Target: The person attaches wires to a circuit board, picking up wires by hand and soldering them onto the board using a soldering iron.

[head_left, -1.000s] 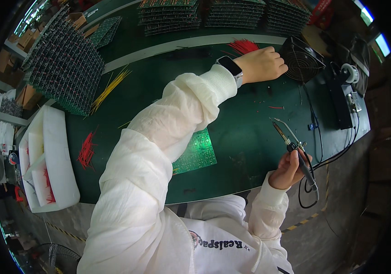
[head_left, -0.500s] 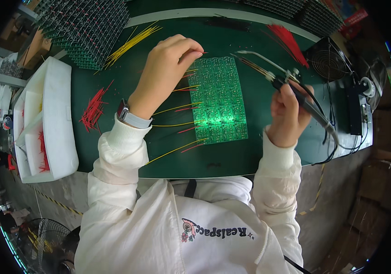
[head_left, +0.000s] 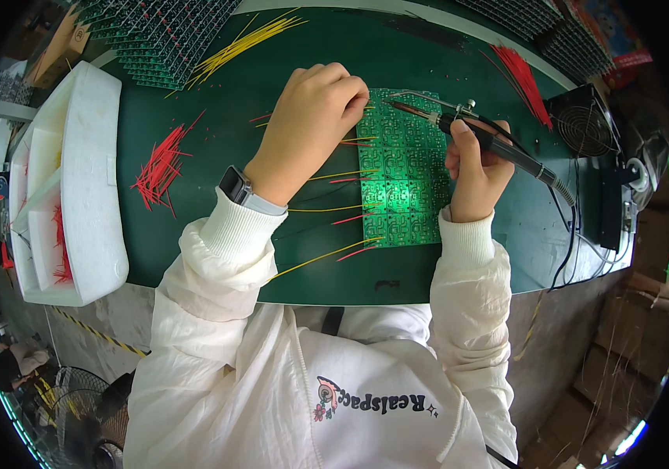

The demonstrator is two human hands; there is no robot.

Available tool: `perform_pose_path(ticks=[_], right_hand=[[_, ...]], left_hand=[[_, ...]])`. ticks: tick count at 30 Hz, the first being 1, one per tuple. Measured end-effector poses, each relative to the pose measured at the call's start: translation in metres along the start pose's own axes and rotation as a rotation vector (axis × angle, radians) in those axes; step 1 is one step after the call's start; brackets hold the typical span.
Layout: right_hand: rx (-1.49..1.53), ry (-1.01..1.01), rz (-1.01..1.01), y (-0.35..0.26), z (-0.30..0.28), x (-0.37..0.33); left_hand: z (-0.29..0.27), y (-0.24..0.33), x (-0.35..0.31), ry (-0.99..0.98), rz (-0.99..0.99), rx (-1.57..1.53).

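A green circuit board panel (head_left: 405, 172) lies on the table with yellow wires (head_left: 326, 209) and short red wires (head_left: 354, 218) running off its left edge. Over its upper left corner, my left hand (head_left: 311, 129) is closed in a pinch on a thin red wire; the fingers hide most of it, and red and yellow ends show left of the hand. In my right hand (head_left: 479, 168) is a soldering iron (head_left: 491, 141) with a thin metal feed tube (head_left: 428, 98) fixed alongside. The iron's tip hovers at or just above the panel's upper part; contact cannot be made out.
Loose red wires (head_left: 164, 168) lie left, yellow wires (head_left: 248, 45) far left, more red wires (head_left: 523, 82) far right. A white foam box (head_left: 96, 187) with compartments stands left. Stacked boards (head_left: 158, 35) rise behind. A small black fan (head_left: 582, 121) and the iron's cable (head_left: 565, 195) are right.
My right hand has brought the soldering iron left, over the panel's upper part. My left hand stays pinched at the upper left corner. The view has shifted slightly.
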State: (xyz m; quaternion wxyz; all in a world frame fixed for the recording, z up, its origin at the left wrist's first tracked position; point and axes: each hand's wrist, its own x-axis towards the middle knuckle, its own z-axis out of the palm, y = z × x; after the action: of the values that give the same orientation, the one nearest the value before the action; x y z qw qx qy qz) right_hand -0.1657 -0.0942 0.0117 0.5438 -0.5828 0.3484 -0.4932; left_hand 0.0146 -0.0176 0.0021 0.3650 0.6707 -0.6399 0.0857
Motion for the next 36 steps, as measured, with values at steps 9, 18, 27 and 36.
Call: perform_pose_path(ticks=[9,18,27,36], right_hand=[[-0.033,-0.008,-0.045,0.0049,0.0049,0.0011],[-0.003,-0.056,0.008,0.0024,0.0015,0.0008],[-0.024,-0.052,-0.017,0.0034,0.0025,-0.0003],[-0.06,-0.081,-0.069,0.0057,-0.0004,-0.0011]], left_hand=[[0.0024,0.0007,-0.001,-0.007,-0.015,0.003],[0.0039,-0.0015,-0.0002,-0.009,-0.013,-0.032],[0.0015,0.0025,0.0009,-0.018,-0.01,0.001],[0.0029,0.0045,0.0028,-0.009,0.051,0.048]])
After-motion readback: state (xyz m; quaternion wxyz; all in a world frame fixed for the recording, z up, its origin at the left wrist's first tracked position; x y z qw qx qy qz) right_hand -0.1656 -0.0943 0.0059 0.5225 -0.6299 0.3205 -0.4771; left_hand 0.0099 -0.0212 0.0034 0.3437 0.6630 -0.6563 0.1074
